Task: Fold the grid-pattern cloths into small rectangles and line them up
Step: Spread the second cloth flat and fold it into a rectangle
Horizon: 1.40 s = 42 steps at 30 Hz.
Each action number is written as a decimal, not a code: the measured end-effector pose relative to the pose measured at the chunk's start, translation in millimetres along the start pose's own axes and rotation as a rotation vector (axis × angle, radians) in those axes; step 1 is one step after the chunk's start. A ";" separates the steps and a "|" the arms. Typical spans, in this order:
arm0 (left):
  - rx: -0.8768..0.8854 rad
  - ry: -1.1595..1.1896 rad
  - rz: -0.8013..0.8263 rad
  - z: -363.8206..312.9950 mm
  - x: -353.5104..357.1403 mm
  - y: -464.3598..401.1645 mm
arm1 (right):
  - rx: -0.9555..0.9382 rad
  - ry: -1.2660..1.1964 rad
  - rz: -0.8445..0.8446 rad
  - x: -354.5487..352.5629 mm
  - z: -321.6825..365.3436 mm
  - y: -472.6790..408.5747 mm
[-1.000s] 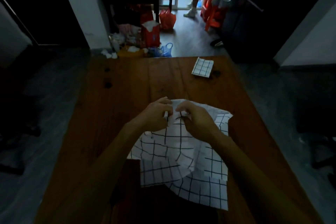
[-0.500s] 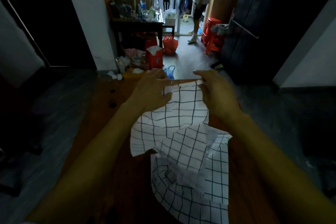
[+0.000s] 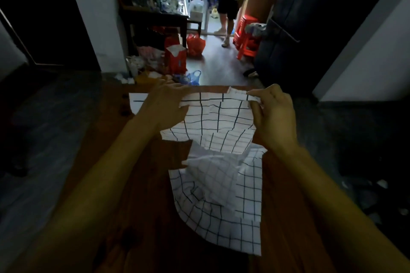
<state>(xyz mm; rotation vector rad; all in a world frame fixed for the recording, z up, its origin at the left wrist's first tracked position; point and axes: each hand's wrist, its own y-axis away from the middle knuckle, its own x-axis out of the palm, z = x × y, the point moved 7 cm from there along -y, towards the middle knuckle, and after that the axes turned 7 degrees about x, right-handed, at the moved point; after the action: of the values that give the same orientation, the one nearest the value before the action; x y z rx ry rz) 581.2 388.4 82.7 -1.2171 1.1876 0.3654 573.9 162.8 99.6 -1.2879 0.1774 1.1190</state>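
Note:
I hold a white cloth with a black grid (image 3: 218,122) stretched out above the wooden table (image 3: 111,162). My left hand (image 3: 166,106) grips its top edge, and a strip of cloth sticks out to the left of that hand. My right hand (image 3: 274,117) pinches the top right corner between thumb and fingers. The cloth's lower part hangs crumpled toward the table. Under it, more grid-pattern cloth (image 3: 224,210) lies rumpled and unfolded, reaching toward the near edge. The raised cloth hides the table's far right part.
Beyond the table's far edge the floor holds bags and a red box (image 3: 176,60). A dark side table (image 3: 155,15) with bottles stands behind them. A person (image 3: 230,0) stands in the doorway beside red stools (image 3: 246,37). A dark cabinet (image 3: 288,29) is at the right.
Both hands picked one cloth off the pile and raised it. Since half a second ago they have moved apart along its top edge, pulling it wide.

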 end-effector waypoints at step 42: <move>-0.549 0.030 0.710 -235.4 132.8 276.3 | 0.148 -0.006 0.730 -15.9 -135.7 335.5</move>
<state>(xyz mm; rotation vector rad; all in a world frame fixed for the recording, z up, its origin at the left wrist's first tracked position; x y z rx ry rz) 305.5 244.0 -146.5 -1.2178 1.5861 1.2710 381.7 -1.6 -159.8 -1.1058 0.7555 1.6846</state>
